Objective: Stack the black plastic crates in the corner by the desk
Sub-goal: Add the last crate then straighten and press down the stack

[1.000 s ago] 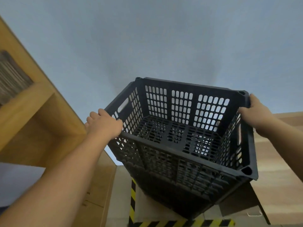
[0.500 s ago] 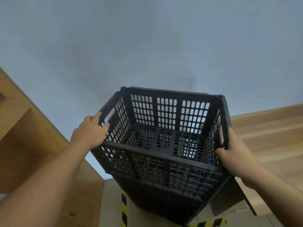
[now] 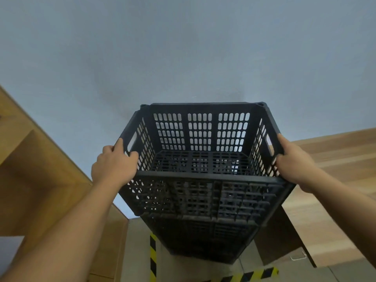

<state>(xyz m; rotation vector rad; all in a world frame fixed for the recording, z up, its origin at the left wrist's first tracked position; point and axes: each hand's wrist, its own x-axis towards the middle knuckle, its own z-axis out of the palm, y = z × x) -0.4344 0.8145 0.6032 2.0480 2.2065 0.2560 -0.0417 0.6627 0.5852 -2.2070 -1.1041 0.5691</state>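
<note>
Wall: plain grey-blue wall [image 3: 183, 47] fills the upper half of the frame, bare above the crate's far rim.
Floor: pale floor [image 3: 140, 251] at bottom centre, with yellow-and-black hazard tape [image 3: 153, 259] running up the frame and another strip along the bottom edge.
Left side: wooden shelf unit [image 3: 30, 159] fills the left of the frame; a narrow gap of wall shows between it and the crates.
Right side: wooden desk [image 3: 335, 200] takes the right of the frame; its dark end panel sits just beside the stack's lower right.
Top crate: black slotted crate [image 3: 201, 159], open side up, centre of frame, level, empty inside.
Stack below: lower crate [image 3: 203, 239] sits directly under it at lower centre; whether the two are fully seated, cannot tell.
Left hand: left hand [image 3: 114, 165] is wrapped around the top crate's left rim near the handle slot, fingers curled over the edge.
Right hand: right hand [image 3: 295, 161] clasps the right rim, thumb along the top edge.
Room: free space lies mostly overhead; the sides are tight.
</note>
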